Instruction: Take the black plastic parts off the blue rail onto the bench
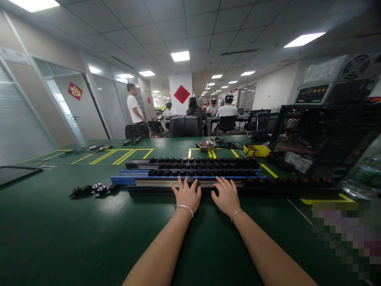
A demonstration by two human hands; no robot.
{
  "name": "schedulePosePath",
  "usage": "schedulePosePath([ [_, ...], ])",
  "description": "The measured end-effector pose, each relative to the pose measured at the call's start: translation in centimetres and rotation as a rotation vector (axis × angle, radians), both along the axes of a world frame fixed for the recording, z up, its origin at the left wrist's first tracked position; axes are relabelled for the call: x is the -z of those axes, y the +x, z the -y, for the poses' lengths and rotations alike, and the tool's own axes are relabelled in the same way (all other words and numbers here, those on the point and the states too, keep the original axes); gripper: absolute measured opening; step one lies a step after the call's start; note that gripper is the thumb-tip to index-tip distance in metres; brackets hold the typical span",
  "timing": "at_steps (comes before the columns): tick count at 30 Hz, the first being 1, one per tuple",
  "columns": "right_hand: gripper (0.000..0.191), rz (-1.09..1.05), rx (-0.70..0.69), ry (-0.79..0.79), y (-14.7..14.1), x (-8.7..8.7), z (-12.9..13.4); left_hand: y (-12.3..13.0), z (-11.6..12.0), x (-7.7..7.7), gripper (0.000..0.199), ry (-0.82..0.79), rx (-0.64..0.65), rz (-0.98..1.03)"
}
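Note:
Long metal rails (157, 182) lie side by side across the green table, some with blue edges. Rows of small black parts (175, 172) sit along them. My left hand (187, 194) rests at the front rail with its fingers spread, its fingertips near one black part (191, 180). To its right, my right hand (228, 195) lies over the same rail, fingers apart, with nothing visible in it. Left of the rails is a loose pile of small black and silvery parts (101, 189).
Behind the rails stand a metal bowl (206, 145) and a yellow tray (256, 151) near cables. An open computer case (315, 139) and plastic bottles (364, 178) are at the right. Tools (101, 148) lie back left on the green table (74, 238). Several people are farther back.

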State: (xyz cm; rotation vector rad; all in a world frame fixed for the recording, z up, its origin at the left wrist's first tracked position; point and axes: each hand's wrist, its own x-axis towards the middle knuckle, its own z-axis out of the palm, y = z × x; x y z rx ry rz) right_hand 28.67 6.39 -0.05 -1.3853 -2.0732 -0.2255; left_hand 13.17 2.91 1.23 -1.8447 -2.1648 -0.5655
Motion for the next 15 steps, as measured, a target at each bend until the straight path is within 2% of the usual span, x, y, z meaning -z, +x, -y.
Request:
schedulePosePath([
  [15,0.022,-0.002,-0.001,0.006,-0.08,-0.12,0.05,-0.39,-0.16,0.31,0.045,0.042,0.004,0.001],
])
